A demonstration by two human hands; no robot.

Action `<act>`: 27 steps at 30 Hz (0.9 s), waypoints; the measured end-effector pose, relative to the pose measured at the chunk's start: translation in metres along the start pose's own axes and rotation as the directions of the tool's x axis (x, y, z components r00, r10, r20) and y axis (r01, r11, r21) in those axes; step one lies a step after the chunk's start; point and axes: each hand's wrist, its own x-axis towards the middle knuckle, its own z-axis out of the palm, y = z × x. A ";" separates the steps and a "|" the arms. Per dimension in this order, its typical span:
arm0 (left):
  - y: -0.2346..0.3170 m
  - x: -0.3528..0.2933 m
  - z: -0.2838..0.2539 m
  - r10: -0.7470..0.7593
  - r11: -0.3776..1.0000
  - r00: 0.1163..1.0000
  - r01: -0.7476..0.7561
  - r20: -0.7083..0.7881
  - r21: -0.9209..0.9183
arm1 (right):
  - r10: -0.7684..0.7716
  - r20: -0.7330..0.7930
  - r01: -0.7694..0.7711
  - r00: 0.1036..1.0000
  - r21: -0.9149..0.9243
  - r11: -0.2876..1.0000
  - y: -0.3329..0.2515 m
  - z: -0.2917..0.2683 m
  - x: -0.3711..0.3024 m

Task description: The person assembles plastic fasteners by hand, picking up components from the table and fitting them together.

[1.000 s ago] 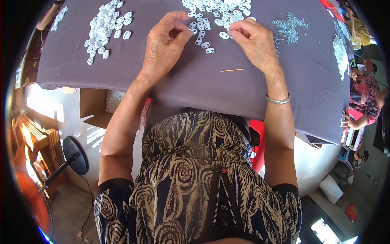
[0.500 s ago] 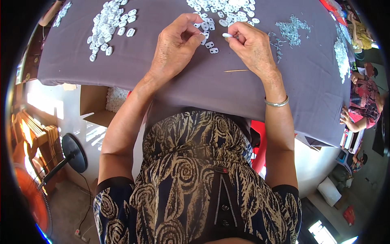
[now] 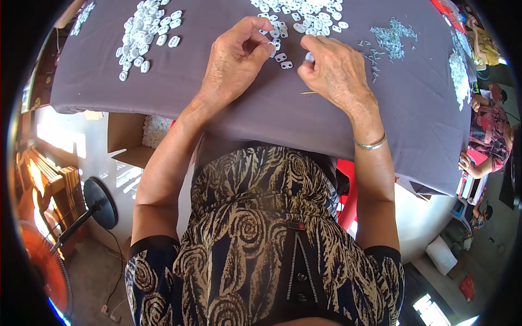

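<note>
Over the far middle of the table, my left hand is curled, thumb and fingers drawn together beside loose white plastic pieces; what its fingertips hold, if anything, is hidden. My right hand has its thumb and bent forefinger closed on a small white plastic piece, mostly covered by the fingers. Beyond both hands spreads a heap of similar white oval pieces, several with two holes. Below the right hand lies a thin wooden stick, partly hidden.
A second pile of white pieces sits at left on the cloth-covered table. Small metal pins are scattered at right. More white pieces lie near the right edge, where another person is. A cardboard box and fan stand at left.
My right hand has turned over and shifted slightly left, so its fingers now cover most of the white piece. The left hand has barely moved.
</note>
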 end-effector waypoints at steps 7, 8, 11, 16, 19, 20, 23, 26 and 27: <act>0.000 0.001 -0.001 0.006 1.000 1.000 -0.007 -0.009 -0.025 | 0.179 -0.008 -0.158 0.984 0.433 0.887 0.020 -0.001 0.001; 0.001 0.001 0.000 0.009 1.000 1.000 -0.009 -0.007 -0.014 | 0.134 0.005 -0.121 0.991 0.462 0.879 0.025 -0.001 0.001; 0.002 0.000 0.000 0.003 1.000 1.000 -0.003 -0.002 -0.010 | 0.051 0.041 -0.064 0.998 0.485 0.872 0.025 -0.002 0.000; 0.003 -0.001 0.000 0.003 1.000 1.000 -0.003 0.015 -0.018 | -0.074 0.079 0.026 0.994 0.486 0.873 0.026 -0.003 -0.002; 0.004 -0.001 0.000 -0.005 1.000 1.000 0.005 0.010 -0.014 | -0.069 0.116 0.007 0.991 0.466 0.885 0.028 -0.006 -0.001; 0.005 -0.001 0.000 -0.003 1.000 1.000 0.003 0.014 -0.016 | -0.039 0.127 -0.023 0.991 0.456 0.890 0.029 -0.007 -0.001; 0.006 -0.002 0.001 0.000 1.000 1.000 0.001 0.025 -0.023 | 0.038 0.135 -0.100 0.990 0.493 0.864 0.028 -0.007 -0.002; 0.007 -0.004 0.006 -0.004 0.998 0.998 0.007 0.057 -0.063 | 0.173 0.118 -0.207 0.978 0.657 0.725 0.025 -0.005 0.000; 0.007 -0.005 0.009 -0.007 0.995 0.997 0.015 0.081 -0.096 | 0.258 0.115 -0.252 0.959 0.760 0.599 0.023 -0.005 0.001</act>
